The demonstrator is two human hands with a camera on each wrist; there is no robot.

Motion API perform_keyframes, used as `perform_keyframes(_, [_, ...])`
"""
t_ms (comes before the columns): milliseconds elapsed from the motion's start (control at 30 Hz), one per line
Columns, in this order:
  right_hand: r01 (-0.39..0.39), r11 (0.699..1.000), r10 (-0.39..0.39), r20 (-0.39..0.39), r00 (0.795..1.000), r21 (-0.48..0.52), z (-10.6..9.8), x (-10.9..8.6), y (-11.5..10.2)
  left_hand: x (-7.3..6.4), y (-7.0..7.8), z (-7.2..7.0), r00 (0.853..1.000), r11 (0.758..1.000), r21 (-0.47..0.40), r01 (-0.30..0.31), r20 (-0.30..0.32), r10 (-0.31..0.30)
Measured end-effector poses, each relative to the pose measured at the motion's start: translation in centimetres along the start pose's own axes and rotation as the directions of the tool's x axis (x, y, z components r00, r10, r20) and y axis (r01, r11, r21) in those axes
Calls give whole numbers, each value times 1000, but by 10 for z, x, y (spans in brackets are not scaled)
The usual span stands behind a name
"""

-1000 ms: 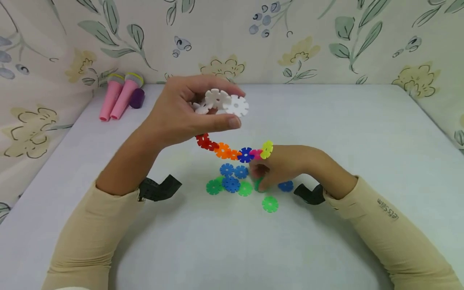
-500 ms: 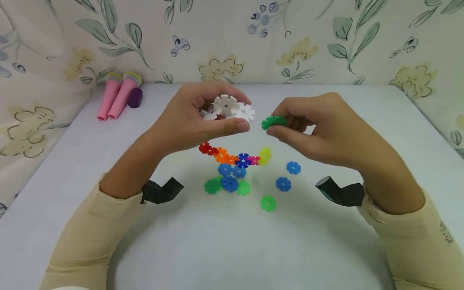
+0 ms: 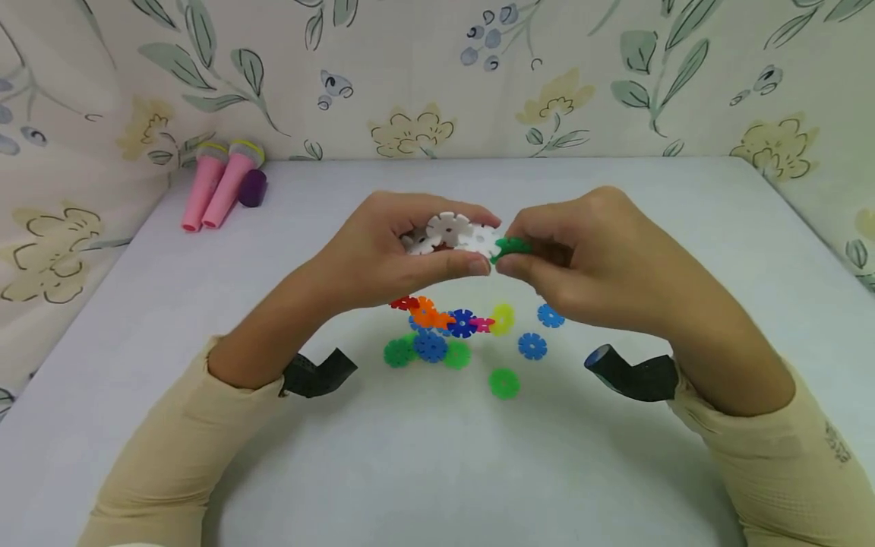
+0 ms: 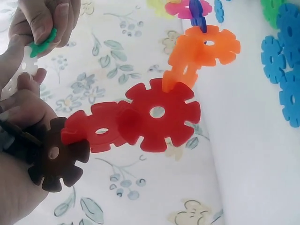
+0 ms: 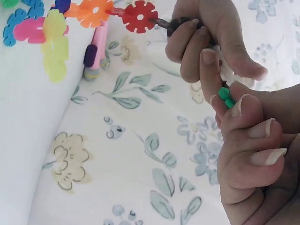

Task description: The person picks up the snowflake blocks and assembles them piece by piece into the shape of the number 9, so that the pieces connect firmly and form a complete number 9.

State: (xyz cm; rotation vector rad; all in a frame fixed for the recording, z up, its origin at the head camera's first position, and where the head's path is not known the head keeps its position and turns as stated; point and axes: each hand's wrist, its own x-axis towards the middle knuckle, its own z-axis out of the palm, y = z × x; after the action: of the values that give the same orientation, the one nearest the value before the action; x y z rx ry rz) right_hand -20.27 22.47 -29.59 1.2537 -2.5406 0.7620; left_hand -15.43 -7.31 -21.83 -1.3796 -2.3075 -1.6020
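Note:
My left hand (image 3: 390,254) grips a chain of notched plastic discs. Its white discs (image 3: 449,228) show between thumb and fingers. From the hand's underside the chain hangs on through a brown disc (image 4: 58,153), red discs (image 4: 159,115), orange discs (image 4: 211,44), then dark blue, pink and a yellow disc (image 3: 502,319) at the end. My right hand (image 3: 595,266) pinches a green disc (image 3: 511,246) between thumb and index finger, its edge right at the last white disc. Fingertips of both hands nearly meet there, and the right fingers partly cover the green disc (image 5: 226,97).
Loose blue discs (image 3: 532,346) and green discs (image 3: 504,384) lie on the white table (image 3: 437,471) below the hands. Two pink toy microphones (image 3: 229,186) and a purple cap-like piece (image 3: 253,188) lie at the back left. Behind hangs a floral cloth (image 3: 437,76).
My right hand has picked up a green disc from the table and lifted it to the white end of the chain. The left hand has moved right and lower with the chain.

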Motion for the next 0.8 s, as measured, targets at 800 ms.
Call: perform_keyframes(800, [-279,952,269,89,959,126,-70,30,-111,5,-8,-8,905,916,-395,67,-362,-222])
